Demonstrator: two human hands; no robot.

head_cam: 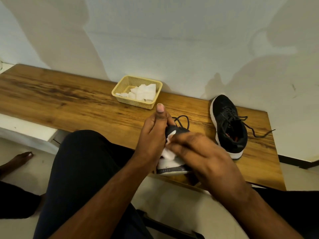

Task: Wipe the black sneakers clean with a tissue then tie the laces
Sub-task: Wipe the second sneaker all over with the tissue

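Observation:
One black sneaker with a white sole is tipped on its side at the near edge of the wooden bench, mostly hidden by my hands. My left hand grips it from the left, thumb pointing up. My right hand holds a white tissue against the shoe's side and is blurred. A loop of its lace sticks out behind my hands. The second black sneaker stands upright to the right, its laces loose and trailing on the wood.
A yellow plastic basket with crumpled white tissues sits against the white wall behind my hands. The bench stretches left; its right end is just past the second sneaker. My dark-trousered knees and a bare foot are below.

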